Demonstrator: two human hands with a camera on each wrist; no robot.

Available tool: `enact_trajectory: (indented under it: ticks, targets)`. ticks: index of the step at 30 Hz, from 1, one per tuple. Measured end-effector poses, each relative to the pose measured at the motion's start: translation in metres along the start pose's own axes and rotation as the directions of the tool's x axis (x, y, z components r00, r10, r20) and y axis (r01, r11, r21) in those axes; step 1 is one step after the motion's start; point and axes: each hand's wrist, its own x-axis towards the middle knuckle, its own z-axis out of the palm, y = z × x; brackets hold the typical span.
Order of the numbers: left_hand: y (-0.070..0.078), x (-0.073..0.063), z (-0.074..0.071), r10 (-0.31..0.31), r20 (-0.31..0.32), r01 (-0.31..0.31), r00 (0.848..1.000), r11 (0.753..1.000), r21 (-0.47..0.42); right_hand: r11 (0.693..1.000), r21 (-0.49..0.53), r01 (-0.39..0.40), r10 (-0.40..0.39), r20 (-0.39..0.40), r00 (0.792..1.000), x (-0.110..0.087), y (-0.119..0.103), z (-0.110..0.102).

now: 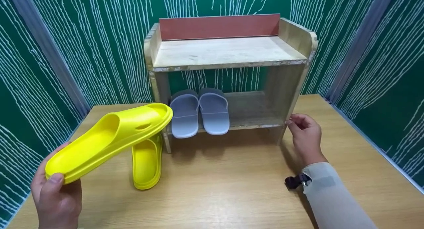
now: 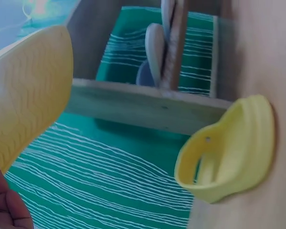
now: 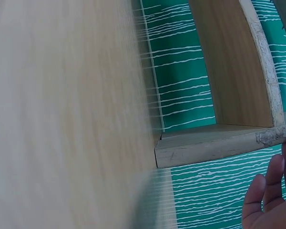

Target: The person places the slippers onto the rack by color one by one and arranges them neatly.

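Note:
A yellow slipper (image 1: 109, 139) is raised above the table, toe toward the rack. My left hand (image 1: 58, 196) grips it by the heel, thumb on top. In the left wrist view its patterned sole (image 2: 33, 90) shows. The other yellow slipper (image 1: 145, 164) stands on the table, left of the wooden shoe rack (image 1: 228, 51). My right hand (image 1: 306, 136) holds the front edge of the rack's right side panel with thumb and fingertips, low down. In the right wrist view, the other fingers (image 3: 274, 176) hang loosely curled outside the panel.
A pair of grey slippers (image 1: 215, 119) sits on the left of the rack's lower shelf (image 1: 251, 109), heels past its edge. A red board (image 1: 218, 27) backs the top shelf. Green walls (image 1: 109, 40) with white streaks enclose the wooden table (image 1: 225, 186).

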Motion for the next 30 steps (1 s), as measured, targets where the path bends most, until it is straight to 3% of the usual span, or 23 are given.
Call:
enact_trajectory:
  ticks: [6, 11, 18, 30]
  targets:
    - [0.011, -0.002, 0.022, 0.038, 0.027, -0.039, 0.999, 0.998, 0.048, 0.998, 0.035, 0.059, -0.058, -0.031, 0.998, -0.002, 0.002, 0.003]
    - [0.017, -0.006, 0.038, 0.077, 0.051, -0.078, 0.996, 0.997, 0.013, 1.000, 0.009, 0.014, -0.014, -0.002, 1.000, -0.003, 0.000, 0.001]
    - [0.024, -0.015, 0.066, 0.185, 0.096, -0.175, 0.978, 0.979, -0.105, 1.000, 0.018, -0.014, 0.014, 0.007, 1.000, -0.002, -0.002, 0.001]
    - [0.023, -0.018, 0.098, 0.275, 0.124, -0.260, 0.953, 0.958, -0.121, 1.000, 0.010, -0.002, 0.002, -0.002, 1.000, -0.001, 0.001, 0.001]
